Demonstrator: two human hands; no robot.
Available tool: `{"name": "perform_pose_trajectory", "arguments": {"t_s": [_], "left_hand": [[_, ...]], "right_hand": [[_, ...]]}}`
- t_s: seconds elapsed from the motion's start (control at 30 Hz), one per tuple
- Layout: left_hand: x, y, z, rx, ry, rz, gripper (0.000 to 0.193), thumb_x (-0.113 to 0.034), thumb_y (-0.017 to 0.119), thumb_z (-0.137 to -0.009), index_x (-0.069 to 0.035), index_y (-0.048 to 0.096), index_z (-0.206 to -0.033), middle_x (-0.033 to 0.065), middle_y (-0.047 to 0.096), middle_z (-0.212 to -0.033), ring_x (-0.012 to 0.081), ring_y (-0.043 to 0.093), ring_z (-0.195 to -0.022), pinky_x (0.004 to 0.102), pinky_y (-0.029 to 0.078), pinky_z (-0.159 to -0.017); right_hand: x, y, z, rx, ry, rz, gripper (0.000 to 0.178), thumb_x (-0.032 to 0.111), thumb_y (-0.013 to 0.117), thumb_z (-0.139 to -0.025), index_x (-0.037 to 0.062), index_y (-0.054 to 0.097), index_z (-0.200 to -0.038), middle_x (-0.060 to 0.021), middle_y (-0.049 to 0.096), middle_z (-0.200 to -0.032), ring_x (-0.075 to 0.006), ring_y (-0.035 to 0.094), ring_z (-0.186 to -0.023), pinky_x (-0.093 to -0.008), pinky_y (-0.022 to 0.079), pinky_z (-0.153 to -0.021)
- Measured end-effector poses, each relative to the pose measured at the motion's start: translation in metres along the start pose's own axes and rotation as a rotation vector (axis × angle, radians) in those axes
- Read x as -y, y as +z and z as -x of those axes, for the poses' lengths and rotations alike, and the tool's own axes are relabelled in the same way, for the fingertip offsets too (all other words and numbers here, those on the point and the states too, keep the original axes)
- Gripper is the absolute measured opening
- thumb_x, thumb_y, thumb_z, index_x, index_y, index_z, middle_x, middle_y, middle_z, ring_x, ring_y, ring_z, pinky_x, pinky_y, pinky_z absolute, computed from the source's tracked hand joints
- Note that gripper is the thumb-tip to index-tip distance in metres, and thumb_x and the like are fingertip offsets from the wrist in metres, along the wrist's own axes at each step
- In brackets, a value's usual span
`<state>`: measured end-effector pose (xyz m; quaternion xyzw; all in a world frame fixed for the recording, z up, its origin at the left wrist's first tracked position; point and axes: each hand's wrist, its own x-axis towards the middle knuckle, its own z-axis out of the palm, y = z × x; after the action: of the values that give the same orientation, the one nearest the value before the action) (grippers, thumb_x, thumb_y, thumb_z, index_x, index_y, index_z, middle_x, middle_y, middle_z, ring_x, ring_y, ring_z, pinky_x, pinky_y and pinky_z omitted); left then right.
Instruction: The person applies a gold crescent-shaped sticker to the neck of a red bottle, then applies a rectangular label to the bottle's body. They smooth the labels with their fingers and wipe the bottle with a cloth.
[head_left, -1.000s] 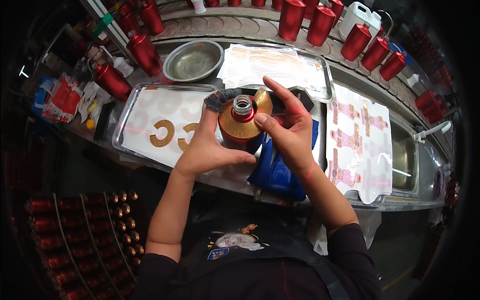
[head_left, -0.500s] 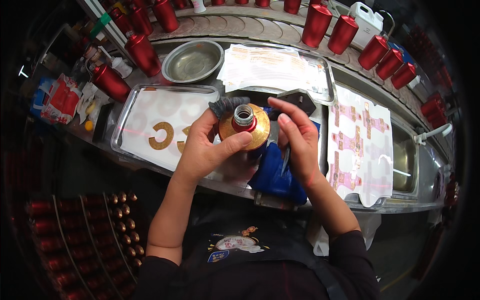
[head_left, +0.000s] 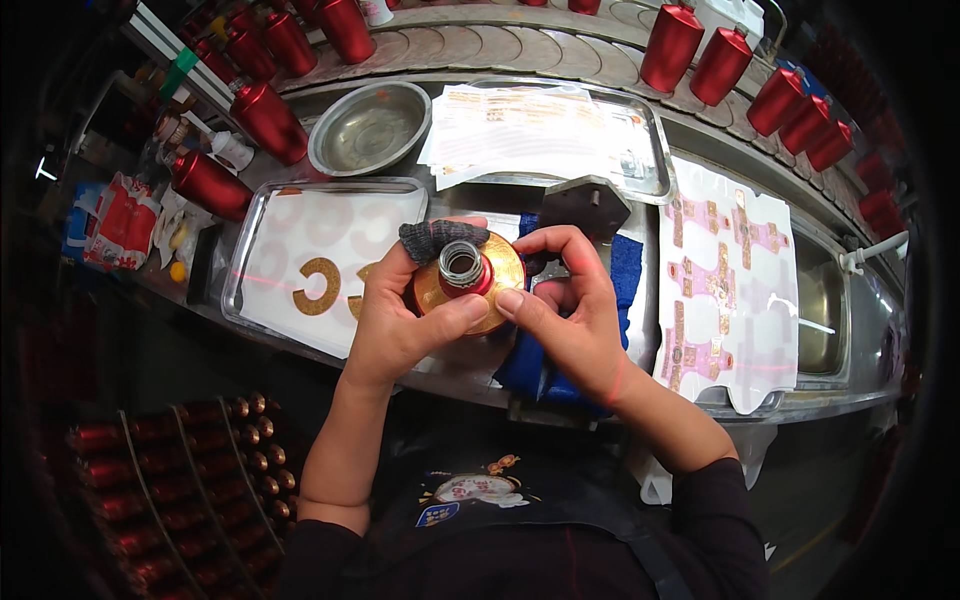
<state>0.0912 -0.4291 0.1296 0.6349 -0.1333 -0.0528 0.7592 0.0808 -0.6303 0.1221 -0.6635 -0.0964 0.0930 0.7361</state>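
Note:
My left hand [head_left: 405,310] is wrapped round a red bottle [head_left: 490,275], whose open glass neck points up at me. A gold decal [head_left: 507,262] covers the bottle's shoulder round the neck. Dark grey cloth [head_left: 440,241] is wound round the left index finger, which lies along the far rim; the thumb presses on the near side of the shoulder. My right hand [head_left: 580,310] grips the right rim, thumb on the gold surface and index finger at the edge. The bottle's body is mostly hidden beneath. Behind the right wrist lies a blue cloth [head_left: 627,275].
On the left, a tray [head_left: 237,262] bears white sheet with gold C-shaped decals [head_left: 318,286]. A metal bowl [head_left: 340,160], stacked sheets [head_left: 520,125] and a dark block [head_left: 588,207] stand beyond. Pink-gold decals lie right, beside a sink [head_left: 822,340]. Red bottles [head_left: 672,50] line the conveyor.
My right hand has moved in from beside the bottle, and its thumb and index finger now press on the gold shoulder. The bottle has shifted slightly left and nearer. Conveyor bottles have moved right.

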Motion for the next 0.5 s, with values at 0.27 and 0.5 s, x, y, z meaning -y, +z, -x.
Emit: {"name": "perform_pose_trajectory", "arguments": {"t_s": [0.27, 0.5], "left_hand": [[0.001, 0.004, 0.000, -0.046, -0.041, -0.017, 0.059, -0.014, 0.074, -0.076, 0.000, 0.059, -0.131, 0.0119, 0.063, -0.130, 0.0187, 0.064, -0.113, 0.0337, 0.050, -0.100], [0.000, 0.006, 0.001, -0.056, -0.056, -0.026, 0.059, -0.016, 0.073, -0.075, 0.000, 0.059, -0.130, 0.0140, 0.060, -0.135, 0.0216, 0.064, -0.116, 0.0354, 0.051, -0.101]], "right_hand": [[-0.004, 0.004, -0.009, -0.047, -0.002, -0.013, 0.037, 0.011, 0.073, -0.090, 0.0014, 0.051, -0.119, -0.0023, 0.056, -0.111, 0.0009, 0.056, -0.074, -0.0150, 0.045, -0.064], [-0.004, 0.002, -0.018, -0.048, -0.045, -0.095, 0.035, 0.021, 0.078, -0.087, 0.0036, 0.058, -0.111, 0.0018, 0.058, -0.101, 0.0022, 0.041, -0.059, -0.0163, 0.034, -0.052]]}}
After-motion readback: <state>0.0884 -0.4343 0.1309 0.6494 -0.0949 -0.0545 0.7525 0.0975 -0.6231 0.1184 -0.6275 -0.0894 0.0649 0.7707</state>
